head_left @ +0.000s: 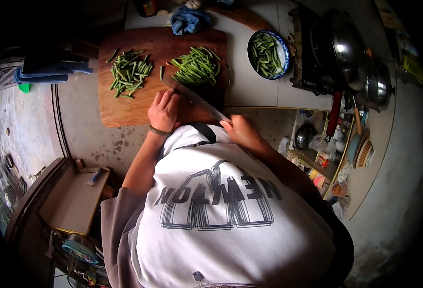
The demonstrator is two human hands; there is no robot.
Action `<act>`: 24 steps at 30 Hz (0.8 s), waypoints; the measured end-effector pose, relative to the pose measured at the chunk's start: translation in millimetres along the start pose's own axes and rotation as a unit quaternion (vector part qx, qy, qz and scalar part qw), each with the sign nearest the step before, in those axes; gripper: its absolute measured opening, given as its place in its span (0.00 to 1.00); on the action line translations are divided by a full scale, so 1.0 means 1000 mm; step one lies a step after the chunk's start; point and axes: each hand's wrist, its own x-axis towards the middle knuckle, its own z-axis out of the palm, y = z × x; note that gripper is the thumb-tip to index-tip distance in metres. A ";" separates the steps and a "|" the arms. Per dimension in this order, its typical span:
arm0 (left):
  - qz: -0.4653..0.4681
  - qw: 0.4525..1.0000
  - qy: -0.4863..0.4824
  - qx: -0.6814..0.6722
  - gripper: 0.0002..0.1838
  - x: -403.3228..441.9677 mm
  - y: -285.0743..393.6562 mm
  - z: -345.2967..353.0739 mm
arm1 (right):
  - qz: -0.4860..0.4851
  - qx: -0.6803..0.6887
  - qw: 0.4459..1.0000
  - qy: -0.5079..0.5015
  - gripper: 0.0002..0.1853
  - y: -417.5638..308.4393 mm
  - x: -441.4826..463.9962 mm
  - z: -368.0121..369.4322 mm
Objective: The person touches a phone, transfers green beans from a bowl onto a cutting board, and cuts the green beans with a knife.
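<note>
My right hand (244, 130) is wrapped round the handle of a kitchen knife (198, 101), whose broad blade slants up and left over the wooden cutting board (113, 108). My left hand (164, 108) rests at the board's near edge beside the blade, fingers curled together; whatever they hold, if anything, is hidden. Beyond the blade lies a heap of long green beans (197, 66). A second pile, of cut green beans (129, 72), is on the board's left side. One short bean piece (161, 73) lies between the piles, just past the blade's far end.
Right of the board stands a blue-rimmed bowl (284, 48) with cut beans in it. Further right are a gas stove (307, 72) and a lidded wok (348, 48) with a red handle. A blue cloth (188, 20) lies at the board's far edge. Shelves below the counter hold kitchenware.
</note>
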 end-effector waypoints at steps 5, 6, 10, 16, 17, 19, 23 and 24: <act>0.009 1.000 0.007 0.005 0.09 -0.001 0.002 -0.001 | -0.029 0.038 0.997 0.059 0.21 0.005 0.004 0.018; 0.010 1.000 0.018 0.002 0.09 0.002 0.001 0.000 | -0.020 0.051 0.996 0.071 0.21 0.005 0.003 0.014; -0.006 1.000 0.014 -0.016 0.09 0.000 0.003 -0.001 | -0.004 0.040 0.998 0.037 0.19 0.001 -0.012 -0.015; -0.009 1.000 0.024 -0.015 0.09 0.000 0.003 -0.001 | 0.009 0.020 1.000 -0.020 0.18 0.003 -0.013 -0.023; -0.008 1.000 0.023 -0.015 0.08 0.000 0.002 -0.001 | 0.008 0.014 1.000 -0.023 0.18 0.003 -0.012 -0.024; -0.008 1.000 0.023 -0.016 0.08 0.001 0.002 0.001 | 0.009 0.006 1.000 -0.023 0.19 0.003 -0.012 -0.024; -0.003 1.000 0.017 -0.014 0.09 0.001 0.002 -0.002 | 0.015 0.004 1.000 -0.023 0.19 0.005 -0.011 -0.019; 0.000 1.000 0.014 -0.014 0.09 0.002 0.002 -0.002 | 0.018 0.004 1.000 -0.024 0.19 0.005 -0.010 -0.018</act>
